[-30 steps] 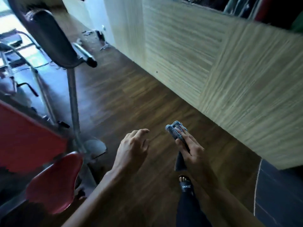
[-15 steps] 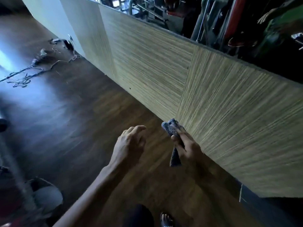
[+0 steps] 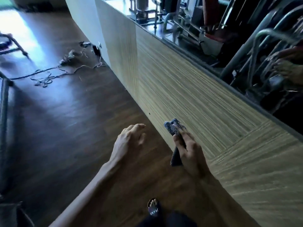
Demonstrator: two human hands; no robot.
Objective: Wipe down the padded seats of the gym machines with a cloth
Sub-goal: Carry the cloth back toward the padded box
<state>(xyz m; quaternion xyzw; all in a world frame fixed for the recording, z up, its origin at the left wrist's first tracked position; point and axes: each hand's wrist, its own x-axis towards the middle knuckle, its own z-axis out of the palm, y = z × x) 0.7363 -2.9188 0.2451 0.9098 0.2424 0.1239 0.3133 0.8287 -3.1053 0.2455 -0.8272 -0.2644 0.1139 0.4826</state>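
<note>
The right grip (image 3: pixel 188 149) pinches the bunched blue cloth (image 3: pixel 171 129) in the air, close before the wood-grain wall panel (image 3: pixel 196 99). The left grip (image 3: pixel 129 140), farther from the panel, hangs loosely curled and empty. No padded seat is near (machines (image 3: pixel 255 51) appear only above the panel), so this seems a walk between machines; next, reach a seat.

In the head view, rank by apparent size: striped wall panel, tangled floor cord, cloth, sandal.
Largest to smallest:
striped wall panel
tangled floor cord, judged by its spread
cloth
sandal, only partly visible
</note>
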